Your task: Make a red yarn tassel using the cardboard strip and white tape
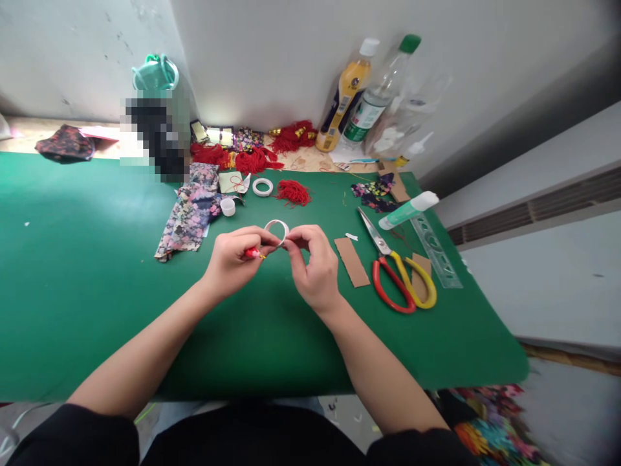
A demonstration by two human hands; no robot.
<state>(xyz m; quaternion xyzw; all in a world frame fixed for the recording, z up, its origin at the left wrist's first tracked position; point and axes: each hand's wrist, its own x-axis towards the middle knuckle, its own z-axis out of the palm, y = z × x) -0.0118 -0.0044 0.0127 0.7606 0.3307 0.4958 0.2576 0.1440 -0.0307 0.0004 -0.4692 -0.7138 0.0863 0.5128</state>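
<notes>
Both hands meet over the middle of the green table, pinching a thin roll of white double-sided tape (286, 229) from its lower edge. My left hand (236, 259) is closed, and a small red piece with a gold tip (252, 253) also sticks out of its fingers. What exactly that piece is, I cannot make out. On the other side, my right hand (314, 266) has thumb and forefinger pressed together at the roll. Beyond the hands lie a red thread tassel (294, 192) and a second white tape roll (256, 192). Scissors (383, 247) with red and yellow handles lie right.
Floral fabric (187, 217) and a small white cap (228, 207) lie left. A cardboard strip (352, 262), a glue stick (407, 211) and a clear ruler (444, 265) are on the right. A yellow bottle (343, 103) and a clear bottle (369, 110) stand against the wall.
</notes>
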